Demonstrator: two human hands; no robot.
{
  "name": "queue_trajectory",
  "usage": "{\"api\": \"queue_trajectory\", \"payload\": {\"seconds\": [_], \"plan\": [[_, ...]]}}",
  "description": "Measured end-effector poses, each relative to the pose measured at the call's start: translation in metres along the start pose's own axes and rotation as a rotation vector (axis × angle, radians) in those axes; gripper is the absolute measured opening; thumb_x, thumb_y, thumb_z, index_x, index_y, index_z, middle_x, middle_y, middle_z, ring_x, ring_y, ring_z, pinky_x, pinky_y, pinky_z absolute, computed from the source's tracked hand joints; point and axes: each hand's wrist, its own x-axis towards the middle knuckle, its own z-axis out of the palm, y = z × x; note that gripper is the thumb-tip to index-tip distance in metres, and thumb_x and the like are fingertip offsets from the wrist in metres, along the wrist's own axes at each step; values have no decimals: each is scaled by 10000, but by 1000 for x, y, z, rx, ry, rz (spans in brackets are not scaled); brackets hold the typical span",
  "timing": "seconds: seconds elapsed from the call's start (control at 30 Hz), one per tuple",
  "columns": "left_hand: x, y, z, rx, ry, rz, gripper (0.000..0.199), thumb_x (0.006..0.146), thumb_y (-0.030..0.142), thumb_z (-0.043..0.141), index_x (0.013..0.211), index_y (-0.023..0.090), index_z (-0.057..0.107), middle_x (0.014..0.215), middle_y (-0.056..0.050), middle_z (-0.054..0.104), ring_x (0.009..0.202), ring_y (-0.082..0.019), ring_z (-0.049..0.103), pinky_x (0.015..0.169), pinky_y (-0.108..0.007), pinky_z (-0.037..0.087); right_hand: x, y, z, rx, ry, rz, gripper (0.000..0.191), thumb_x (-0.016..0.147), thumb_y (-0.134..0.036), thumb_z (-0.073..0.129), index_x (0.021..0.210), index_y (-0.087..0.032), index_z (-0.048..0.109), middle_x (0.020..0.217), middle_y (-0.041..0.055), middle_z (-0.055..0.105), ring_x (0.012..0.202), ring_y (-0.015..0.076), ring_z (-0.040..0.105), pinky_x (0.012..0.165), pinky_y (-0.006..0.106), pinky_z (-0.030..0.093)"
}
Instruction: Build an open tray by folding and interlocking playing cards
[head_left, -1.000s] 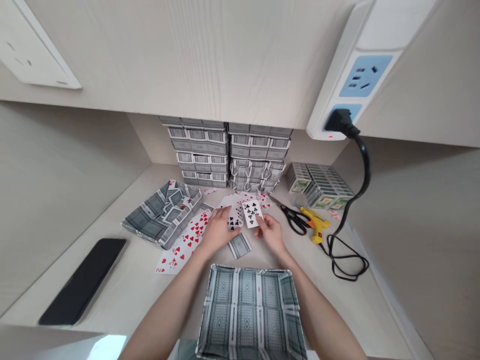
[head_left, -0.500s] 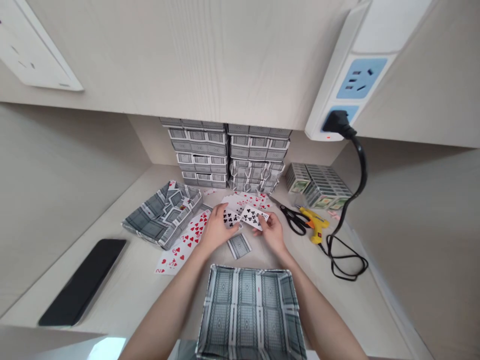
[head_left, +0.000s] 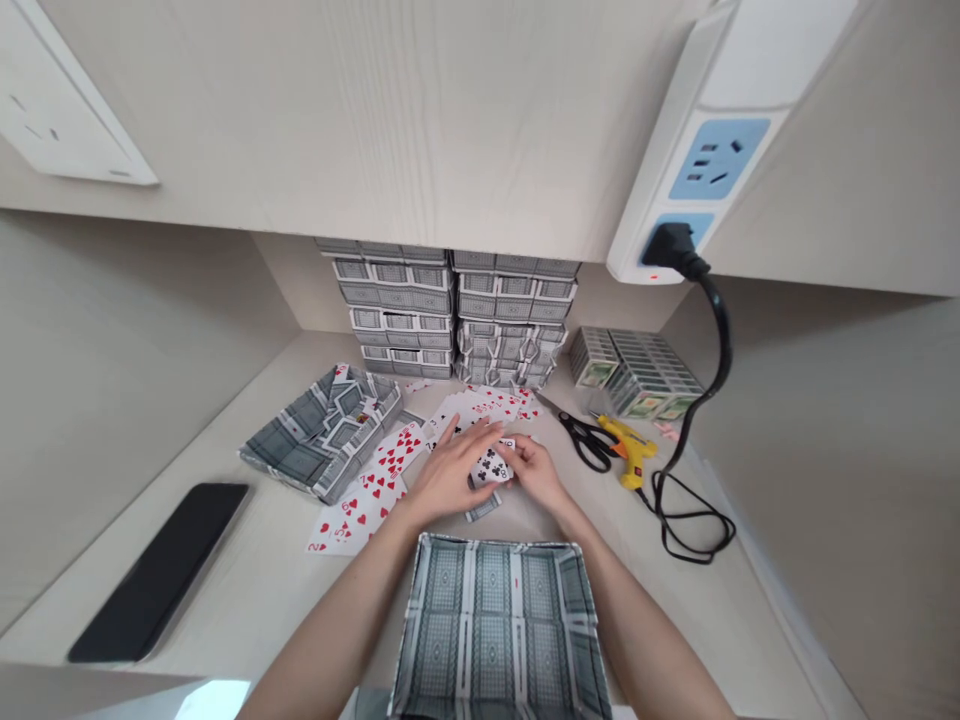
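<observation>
Between my two hands is a small stack of club playing cards (head_left: pixel 491 466), face up and tilted. My left hand (head_left: pixel 450 472) wraps over its left side, thumb along the lower edge. The fingers of my right hand (head_left: pixel 536 472) pinch its right edge. How many cards are in the stack, I cannot tell. A face-down playing card (head_left: pixel 484 508) lies just below, partly covered by my left hand. Nearer me, between my forearms, stands an open box made of playing cards (head_left: pixel 493 625).
Face-up heart cards (head_left: pixel 364 510) fan out on the left beside a second card-built box (head_left: pixel 292 450) and a black phone (head_left: pixel 161 570). Card-built boxes (head_left: pixel 405 325) are stacked behind. Scissors (head_left: pixel 589 440), a yellow glue gun (head_left: pixel 630 450) with its cord, and clear-wrapped packs (head_left: pixel 652 370) are right.
My hands have come together, bringing the club cards from side by side into one stack. My left hand has moved right and now partly covers the face-down card.
</observation>
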Motion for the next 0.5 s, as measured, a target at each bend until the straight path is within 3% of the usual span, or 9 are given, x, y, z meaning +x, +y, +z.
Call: {"api": "queue_trajectory", "payload": {"seconds": [0.1, 0.2, 0.27, 0.33, 0.5], "plan": [[0, -2, 3, -42, 33, -15, 687, 709, 366, 582, 1315, 277, 269, 1379, -37, 310, 1270, -207, 265, 1071, -424, 146, 0, 1, 0, -11, 4, -10, 290, 685, -455, 580, 761, -179, 542, 481, -49, 500, 355, 72, 400, 325, 192, 326], [1, -11, 11, -178, 211, -214, 718, 707, 403, 580, 1324, 230, 258, 1357, -82, 345, 1225, -212, 345, 1015, -379, 285, 0, 1, -1, 4, 27, -29, 279, 696, -448, 570, 761, -178, 539, 486, -50, 491, 370, 71, 394, 330, 190, 316], [2, -21, 17, -324, 311, -383, 595, 730, 401, 553, 1261, 198, 377, 1211, -96, 513, 1055, -198, 517, 909, -343, 402, 0, 0, -1, 19, 35, -35, 287, 700, -451, 566, 794, -181, 537, 504, -49, 500, 389, 77, 411, 340, 191, 327], [3, -30, 23, -498, 310, -483, 415, 730, 399, 548, 1075, 168, 551, 968, -75, 644, 829, -176, 608, 763, -302, 474, -1, 1, -1, 24, 37, -30, 299, 697, -453, 569, 823, -185, 532, 520, -48, 511, 401, 80, 423, 348, 192, 337], [4, -41, 28, -710, 320, -588, 287, 656, 415, 607, 721, 135, 610, 651, -23, 642, 572, -132, 575, 521, -218, 443, 0, 3, -1, 18, 23, -10, 315, 684, -455, 583, 840, -187, 526, 539, -40, 532, 426, 91, 451, 375, 200, 365]]}}
